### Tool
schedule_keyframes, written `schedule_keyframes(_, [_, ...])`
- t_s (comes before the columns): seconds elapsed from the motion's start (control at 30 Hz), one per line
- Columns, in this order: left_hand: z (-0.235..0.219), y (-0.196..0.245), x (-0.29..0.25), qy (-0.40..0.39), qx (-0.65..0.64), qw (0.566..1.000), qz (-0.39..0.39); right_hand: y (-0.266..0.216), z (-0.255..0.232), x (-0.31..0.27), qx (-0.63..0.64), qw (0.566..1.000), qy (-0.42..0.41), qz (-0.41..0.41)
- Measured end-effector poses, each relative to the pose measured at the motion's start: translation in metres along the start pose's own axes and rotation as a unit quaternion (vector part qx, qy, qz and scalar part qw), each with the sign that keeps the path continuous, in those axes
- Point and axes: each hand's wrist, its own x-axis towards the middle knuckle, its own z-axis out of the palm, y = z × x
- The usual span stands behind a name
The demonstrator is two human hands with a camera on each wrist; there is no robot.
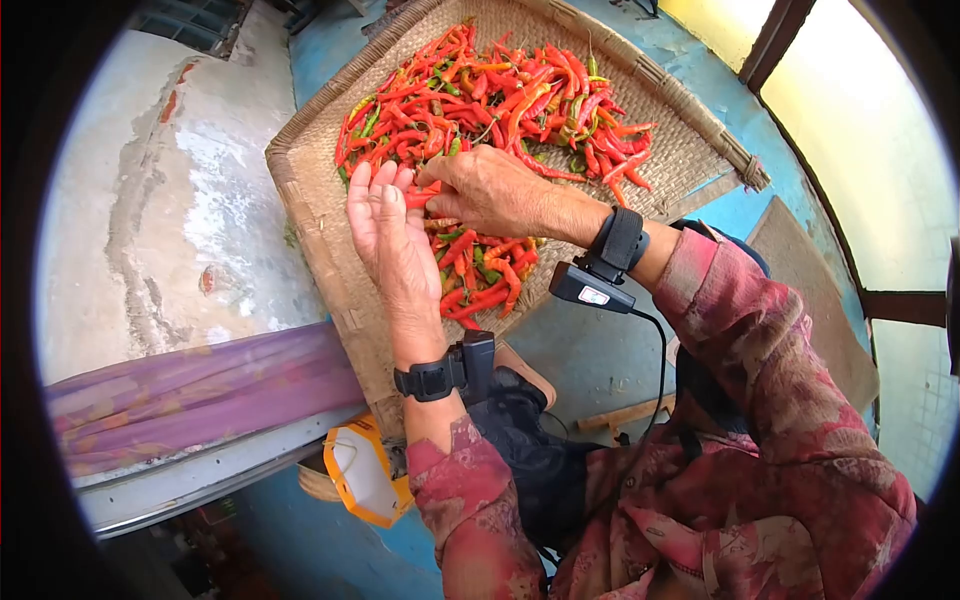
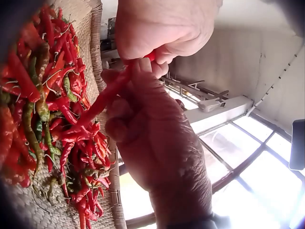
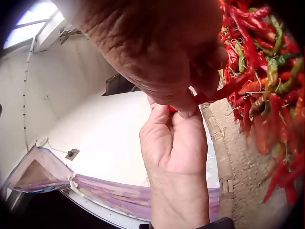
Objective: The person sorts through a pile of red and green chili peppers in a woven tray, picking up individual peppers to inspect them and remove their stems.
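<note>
A red chili pepper (image 2: 107, 95) is held between both hands above the woven tray. The left hand (image 1: 395, 235), palm up, pinches it with thumb and fingers; in the left wrist view this hand (image 2: 162, 138) has its thumb against the pepper. The right hand (image 1: 490, 190) comes from the right and grips the same pepper (image 1: 420, 198) with curled fingers. In the right wrist view the right hand (image 3: 152, 47) partly covers the pepper (image 3: 228, 88). Many red peppers (image 1: 530, 100), with a few green ones, lie on the tray beyond and below the hands.
The woven tray (image 1: 315, 225) has a raised rim. Left of it are a worn wall (image 1: 220, 200) and a purple cloth (image 1: 210, 395). An orange-edged box (image 1: 370, 475) stands below the tray on the blue floor. A black cable (image 1: 662, 370) hangs from the right wrist.
</note>
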Motion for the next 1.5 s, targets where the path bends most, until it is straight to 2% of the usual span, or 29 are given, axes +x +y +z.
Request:
schedule_keyframes(0.03, [-0.006, 0.001, -0.002, 0.0, 0.0, 1.0, 0.0, 0.005, -0.003, 0.001, -0.04, 0.999, -0.002, 0.011])
schedule_keyframes(0.1, [-0.025, 0.004, -0.011, -0.047, 0.223, 0.971, -0.074, 0.014, -0.01, 0.002, -0.067, 0.998, 0.009, 0.018])
schedule_keyframes(0.13, [-0.027, 0.007, -0.02, -0.048, 0.223, 0.971, -0.074, 0.017, -0.015, 0.002, -0.093, 0.995, 0.021, 0.025])
schedule_keyframes(0.17, [-0.028, 0.01, -0.03, -0.152, 0.377, 0.905, -0.127, 0.02, -0.02, 0.001, -0.092, 0.995, 0.024, 0.041])
schedule_keyframes(0.2, [-0.029, 0.011, -0.04, -0.251, 0.514, 0.802, -0.173, 0.022, -0.025, 0.001, -0.095, 0.994, 0.026, 0.043])
schedule_keyframes(0.23, [-0.029, 0.01, -0.049, -0.254, 0.512, 0.803, -0.171, 0.025, -0.029, 0.001, -0.094, 0.994, 0.04, 0.041])
schedule_keyframes(0.3, [-0.03, 0.006, -0.064, -0.358, 0.682, 0.638, -0.011, 0.032, -0.034, 0.002, -0.084, 0.994, 0.062, 0.045])
schedule_keyframes(0.33, [-0.036, -0.001, -0.067, -0.36, 0.68, 0.639, -0.008, 0.035, -0.034, 0.0, -0.087, 0.993, 0.062, 0.045])
schedule_keyframes(0.4, [-0.047, -0.016, -0.065, -0.402, 0.693, 0.599, -0.018, 0.035, -0.037, -0.001, -0.087, 0.994, 0.061, 0.035])
schedule_keyframes(0.53, [-0.054, -0.026, -0.053, -0.4, 0.707, 0.583, -0.022, 0.033, -0.038, -0.003, -0.096, 0.993, 0.026, 0.062])
schedule_keyframes(0.57, [-0.056, -0.029, -0.05, -0.399, 0.695, 0.599, 0.001, 0.033, -0.037, -0.004, -0.098, 0.993, 0.025, 0.066])
schedule_keyframes(0.67, [-0.05, -0.031, -0.045, -0.358, 0.724, 0.59, 0.004, 0.034, -0.038, -0.006, -0.09, 0.994, 0.025, 0.048])
schedule_keyframes(0.7, [-0.051, -0.028, -0.039, -0.339, 0.707, 0.621, 0.017, 0.034, -0.04, -0.006, -0.081, 0.995, 0.022, 0.045])
schedule_keyframes(0.73, [-0.052, -0.023, -0.032, -0.341, 0.707, 0.619, 0.017, 0.033, -0.043, -0.007, -0.08, 0.995, 0.023, 0.047])
schedule_keyframes(0.8, [-0.054, -0.011, -0.018, -0.218, 0.699, 0.68, -0.052, 0.031, -0.049, -0.009, -0.074, 0.995, 0.015, 0.057])
schedule_keyframes(0.83, [-0.059, -0.008, -0.011, -0.218, 0.7, 0.678, -0.051, 0.033, -0.049, -0.01, -0.072, 0.996, 0.016, 0.057])
schedule_keyframes(0.9, [-0.072, -0.005, 0.002, -0.096, 0.671, 0.735, -0.002, 0.037, -0.051, -0.01, -0.073, 0.996, 0.024, 0.048])
schedule_keyframes(0.93, [-0.082, -0.007, 0.009, -0.095, 0.673, 0.734, -0.003, 0.039, -0.05, -0.01, -0.071, 0.996, 0.025, 0.048])
schedule_keyframes(1.0, [-0.094, -0.013, 0.021, -0.022, 0.592, 0.805, 0.031, 0.044, -0.051, -0.007, -0.095, 0.993, 0.052, 0.05])
schedule_keyframes(1.03, [-0.095, -0.014, 0.024, -0.007, 0.59, 0.807, 0.024, 0.046, -0.052, -0.006, -0.084, 0.993, 0.062, 0.049])
schedule_keyframes(1.07, [-0.096, -0.017, 0.027, -0.006, 0.59, 0.807, 0.024, 0.049, -0.053, -0.005, -0.083, 0.993, 0.062, 0.048])
schedule_keyframes(1.13, [-0.097, -0.024, 0.033, 0.001, 0.482, 0.875, 0.046, 0.052, -0.055, -0.004, -0.07, 0.988, 0.134, 0.016])
schedule_keyframes(1.17, [-0.099, -0.025, 0.034, 0.003, 0.483, 0.875, 0.047, 0.055, -0.057, -0.002, -0.059, 0.99, 0.12, 0.048])
schedule_keyframes(1.2, [-0.094, -0.023, 0.033, 0.015, 0.443, 0.896, 0.017, 0.053, -0.056, 0.0, -0.059, 0.99, 0.119, 0.047])
schedule_keyframes(1.27, [-0.083, -0.019, 0.029, 0.028, 0.401, 0.916, -0.011, 0.05, -0.056, 0.003, -0.125, 0.965, 0.223, 0.052])
schedule_keyframes(1.33, [-0.068, -0.01, 0.022, 0.054, 0.282, 0.958, -0.024, 0.046, -0.051, 0.006, -0.106, 0.966, 0.231, 0.056])
schedule_keyframes(1.4, [-0.065, -0.009, 0.02, 0.033, 0.233, 0.972, -0.024, 0.039, -0.04, 0.005, -0.073, 0.982, 0.17, 0.046])
schedule_keyframes(1.43, [-0.064, -0.009, 0.019, 0.012, 0.183, 0.983, -0.026, 0.033, -0.036, 0.005, -0.059, 0.994, 0.085, 0.042])
schedule_keyframes(1.5, [-0.055, -0.009, 0.014, -0.008, 0.176, 0.984, -0.031, 0.033, -0.013, 0.002, -0.009, 0.999, 0.042, -0.02])
